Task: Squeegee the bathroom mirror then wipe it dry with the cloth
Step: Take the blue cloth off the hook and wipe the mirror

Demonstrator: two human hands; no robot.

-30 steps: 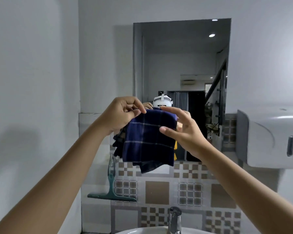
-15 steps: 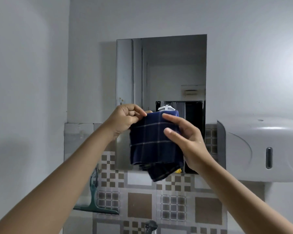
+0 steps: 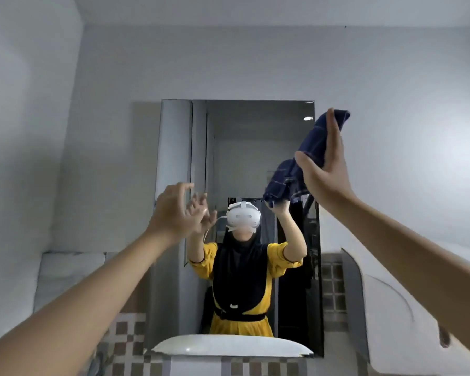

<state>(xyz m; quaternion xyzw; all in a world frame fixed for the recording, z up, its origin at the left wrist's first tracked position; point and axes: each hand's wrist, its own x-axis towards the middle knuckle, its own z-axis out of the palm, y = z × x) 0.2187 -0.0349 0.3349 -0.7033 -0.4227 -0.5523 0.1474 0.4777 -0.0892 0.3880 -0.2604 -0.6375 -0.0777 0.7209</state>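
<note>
The rectangular bathroom mirror (image 3: 239,147) hangs on the white wall straight ahead. A dark blue plaid cloth (image 3: 310,156) is pressed flat under my right hand (image 3: 326,169) at the mirror's upper right edge, part of it hanging loose below the palm. My left hand (image 3: 174,213) is raised in front of the mirror's left side, fingers spread, holding nothing. The squeegee is out of view.
A white paper dispenser (image 3: 407,316) juts from the wall at lower right. The mirror reflects a person in yellow with a white headset and the sink's rim (image 3: 228,348). Patterned tiles (image 3: 125,337) run below the mirror.
My left hand let go of the cloth and opened. My right hand carried the cloth up and right to the mirror's upper right. The view tilted up and pulled back.
</note>
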